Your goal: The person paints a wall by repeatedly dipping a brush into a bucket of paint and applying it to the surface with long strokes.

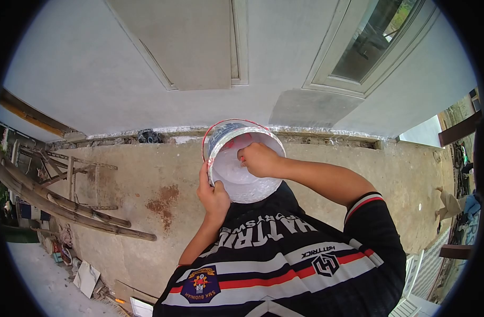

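A paint bucket (229, 182) with a white-smeared inside and a thin red bail handle (205, 134) is tilted with its mouth toward me, in front of my body. My left hand (213, 198) grips its rim on the left side, thumb over the edge. Inside the mouth, my right hand (260, 160) is closed around something with a red part showing between the fingers. The rest of that thing is hidden by the hand, so its kind does not show. Whitish material coats the bucket's bottom and walls.
Ahead stands a pale wall (199, 108) with a grey patch (310, 110) below a framed window (369, 42). Bamboo poles (89, 214) and a wooden frame (70, 177) are on the left. Reddish-brown dirt (163, 206) lies on the concrete floor (120, 243).
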### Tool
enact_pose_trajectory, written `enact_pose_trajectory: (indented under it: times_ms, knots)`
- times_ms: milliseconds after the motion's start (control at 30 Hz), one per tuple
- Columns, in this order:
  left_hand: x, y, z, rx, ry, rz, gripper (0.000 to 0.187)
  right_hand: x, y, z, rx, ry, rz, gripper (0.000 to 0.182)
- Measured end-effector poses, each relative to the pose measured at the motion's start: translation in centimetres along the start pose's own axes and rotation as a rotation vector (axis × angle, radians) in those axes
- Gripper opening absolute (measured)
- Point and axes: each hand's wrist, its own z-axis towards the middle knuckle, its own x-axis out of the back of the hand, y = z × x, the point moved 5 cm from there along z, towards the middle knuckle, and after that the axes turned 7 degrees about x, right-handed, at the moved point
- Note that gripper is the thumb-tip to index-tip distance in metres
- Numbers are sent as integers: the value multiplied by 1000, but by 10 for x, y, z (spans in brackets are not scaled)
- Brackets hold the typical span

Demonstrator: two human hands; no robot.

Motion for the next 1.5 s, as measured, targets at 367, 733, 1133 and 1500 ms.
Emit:
enact_pose_trajectory:
  times_ms: [367, 733, 1133, 1500]
  knots:
    - [0, -4, -2, 100, -4, -54, 53, -23, 12, -10, -322, 488, 469, 16]
    - [-3, 1, -1, 143, -8, -120, 53, -3, -1, -7, -220, 519, 366, 19]
    - [3, 0, 5, 105, 39, -111, 52, 13, -13, 0, 182, -110, -234, 12]
    - [10, -5, 15, 78, 51, -17, 52, 4, -8, 15, 221, -194, -347, 12]
